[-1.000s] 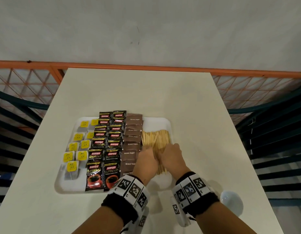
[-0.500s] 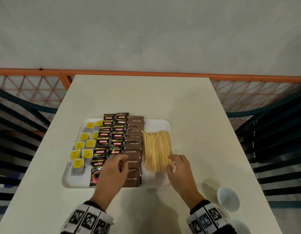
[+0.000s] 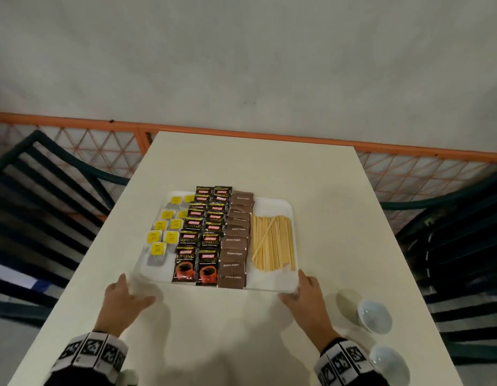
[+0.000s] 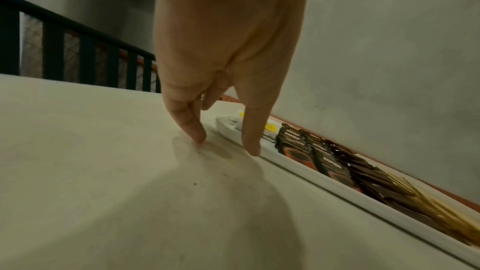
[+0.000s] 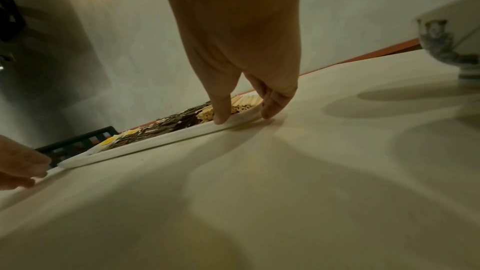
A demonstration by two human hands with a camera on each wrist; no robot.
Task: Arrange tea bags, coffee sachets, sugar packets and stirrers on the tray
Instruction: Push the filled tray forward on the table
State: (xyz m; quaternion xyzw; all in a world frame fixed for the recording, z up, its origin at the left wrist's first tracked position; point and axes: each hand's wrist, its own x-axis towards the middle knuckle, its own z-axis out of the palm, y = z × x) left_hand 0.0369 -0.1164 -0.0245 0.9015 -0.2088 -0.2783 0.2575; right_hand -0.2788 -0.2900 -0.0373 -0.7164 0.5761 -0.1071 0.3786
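A white tray [image 3: 272, 203] lies on the table and holds four groups. From left to right they are yellow-tagged tea bags [image 3: 163, 232], two columns of black coffee sachets [image 3: 205, 238], a column of brown sugar packets [image 3: 237, 240] and a bundle of wooden stirrers [image 3: 275, 243]. One stirrer lies slanted across the bundle. My left hand [image 3: 127, 288] is at the tray's near left corner. In the left wrist view its straight fingers [image 4: 249, 143] touch the rim [image 4: 324, 180] and the tabletop. My right hand [image 3: 303, 286] is at the near right corner, thumb on the rim [image 5: 155, 141], holding nothing.
Two small white bowls [image 3: 375, 316] [image 3: 389, 363] stand near the table's right front edge, close to my right wrist. Dark slatted chairs [image 3: 33, 204] [image 3: 458, 246] flank the table [image 3: 255, 168]. An orange railing [image 3: 241, 135] runs behind it.
Both hands have left the stirrers and packets and drawn back and apart to the tray's near corners. The items on the tray look unmoved.
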